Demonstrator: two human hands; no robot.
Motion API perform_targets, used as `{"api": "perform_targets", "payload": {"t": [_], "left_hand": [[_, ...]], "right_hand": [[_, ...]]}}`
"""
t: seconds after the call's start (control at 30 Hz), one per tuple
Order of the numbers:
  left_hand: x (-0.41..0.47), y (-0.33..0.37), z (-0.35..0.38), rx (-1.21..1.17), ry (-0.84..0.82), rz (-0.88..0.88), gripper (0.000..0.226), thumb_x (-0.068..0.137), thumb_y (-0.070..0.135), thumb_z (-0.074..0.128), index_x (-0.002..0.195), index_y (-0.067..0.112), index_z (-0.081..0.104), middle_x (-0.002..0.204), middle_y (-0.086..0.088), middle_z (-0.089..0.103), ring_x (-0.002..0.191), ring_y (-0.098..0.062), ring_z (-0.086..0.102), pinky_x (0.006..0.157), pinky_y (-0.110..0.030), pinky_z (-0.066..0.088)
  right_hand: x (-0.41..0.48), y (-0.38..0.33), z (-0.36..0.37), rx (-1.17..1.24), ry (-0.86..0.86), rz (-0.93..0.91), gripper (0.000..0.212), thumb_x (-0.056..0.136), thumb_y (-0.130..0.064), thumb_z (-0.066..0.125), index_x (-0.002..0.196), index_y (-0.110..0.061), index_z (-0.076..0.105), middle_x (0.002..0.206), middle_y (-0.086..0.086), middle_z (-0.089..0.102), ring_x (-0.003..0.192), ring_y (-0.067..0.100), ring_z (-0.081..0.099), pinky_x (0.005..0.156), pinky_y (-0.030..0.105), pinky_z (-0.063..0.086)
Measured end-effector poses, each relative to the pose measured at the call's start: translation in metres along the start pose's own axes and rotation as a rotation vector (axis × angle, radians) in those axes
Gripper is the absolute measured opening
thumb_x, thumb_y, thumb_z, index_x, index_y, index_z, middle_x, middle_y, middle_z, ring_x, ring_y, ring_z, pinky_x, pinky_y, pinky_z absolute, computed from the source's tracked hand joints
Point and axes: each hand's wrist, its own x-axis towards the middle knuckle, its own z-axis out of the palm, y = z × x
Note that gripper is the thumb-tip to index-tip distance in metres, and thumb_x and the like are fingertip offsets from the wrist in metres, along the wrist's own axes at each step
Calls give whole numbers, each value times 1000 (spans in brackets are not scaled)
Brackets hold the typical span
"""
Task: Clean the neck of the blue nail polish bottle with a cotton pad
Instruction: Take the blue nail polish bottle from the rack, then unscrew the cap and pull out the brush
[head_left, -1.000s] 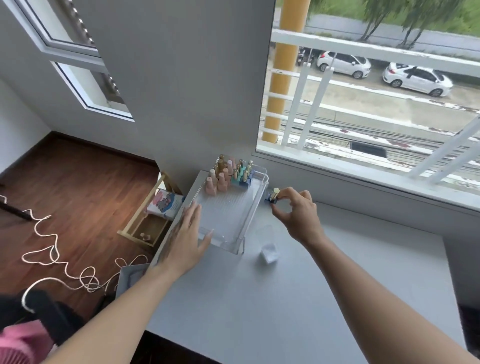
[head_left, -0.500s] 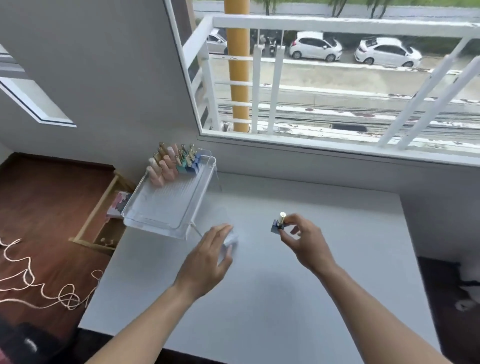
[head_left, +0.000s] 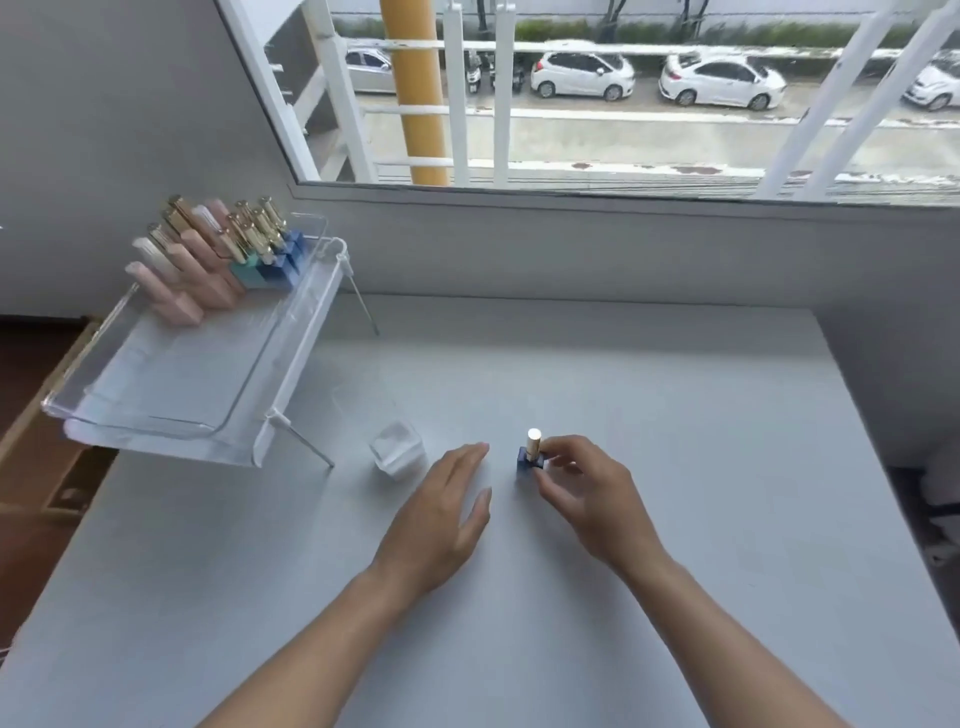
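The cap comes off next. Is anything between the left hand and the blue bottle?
Nothing visible. The left hand is open just left of the blue bottle, with only bare table between them; the right hand holds it from the other side.

Just 1 view is given, from a wide-angle camera worn on the person's head. It faces forward and steeply down over the desk (head_left: 701, 467), which fills the lower part of the frame. The forearms enter from the bottom edge. The left hand (head_left: 441, 514) and right hand (head_left: 587, 493) lie near the centre, close to the lens, beside the blue nail polish bottle (head_left: 531, 460). The window (head_left: 623, 130) spans the upper right, and the clear tray (head_left: 171, 384) sits at mid left.
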Motion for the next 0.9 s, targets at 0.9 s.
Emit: {"api": "perform_targets", "payload": {"t": [0.9], "left_hand": [[13, -25, 22, -306, 232, 272, 20, 103, 35, 81, 123, 31, 80, 120, 21, 83, 122, 5, 73, 108, -16, 51]], "right_hand": [[-7, 47, 29, -89, 120, -348, 21, 99, -38, 82, 119, -44, 81, 114, -23, 80, 108, 8, 68, 97, 27, 54]]}}
